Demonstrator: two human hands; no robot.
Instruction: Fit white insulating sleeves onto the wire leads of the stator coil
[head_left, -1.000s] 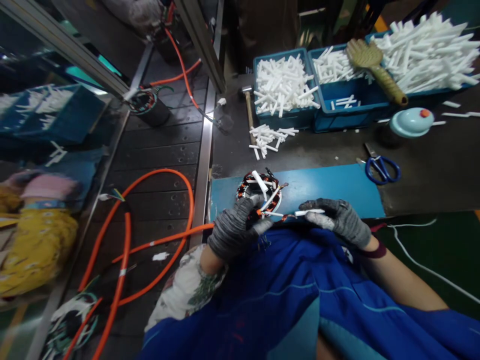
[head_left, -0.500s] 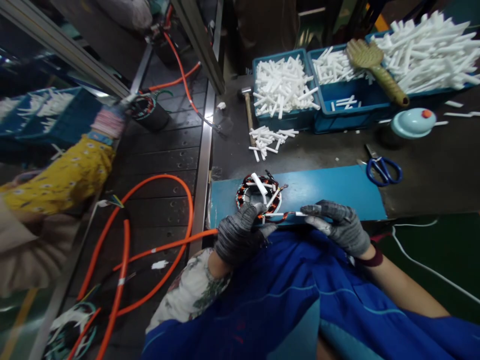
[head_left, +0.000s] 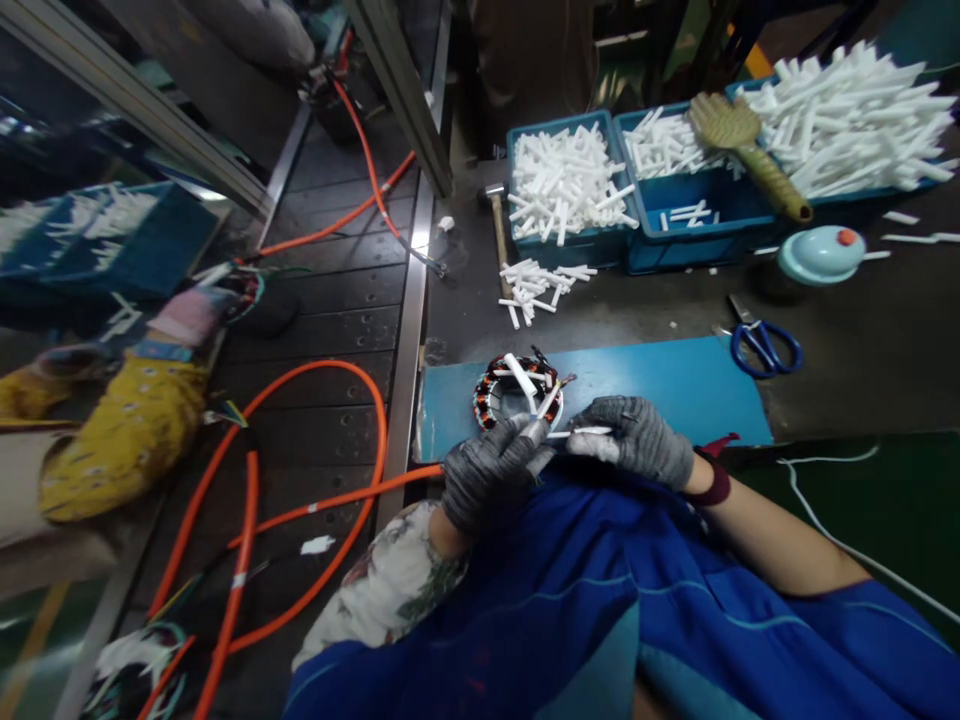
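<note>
A ring-shaped wound coil (head_left: 484, 401) with orange, black and white windings lies on the blue board (head_left: 645, 378), and a short white tube (head_left: 519, 374) rests across its top. At the coil's lower edge my left hand (head_left: 491, 470), in a grey glove, has its fingers closed on the wires. My right hand (head_left: 637, 440), gloved too, pinches a thin white sleeve (head_left: 592, 430) just right of the coil. The fingertips of both hands are close together, with the sleeved wire between them.
Blue bins (head_left: 570, 245) of white tubes stand at the back, a yellowish brush (head_left: 750, 150) lying across them. Blue-handled scissors (head_left: 765, 348), a hammer (head_left: 501, 240) and a light-blue lidded container (head_left: 821, 255) are on the bench. Orange cable (head_left: 315, 365) loops at left, near another person's yellow sleeve (head_left: 127, 430).
My right hand has moved left, closer to the coil and my left hand. The other person's yellow-sleeved arm at the left has shifted down and left, along with the dark part near it.
</note>
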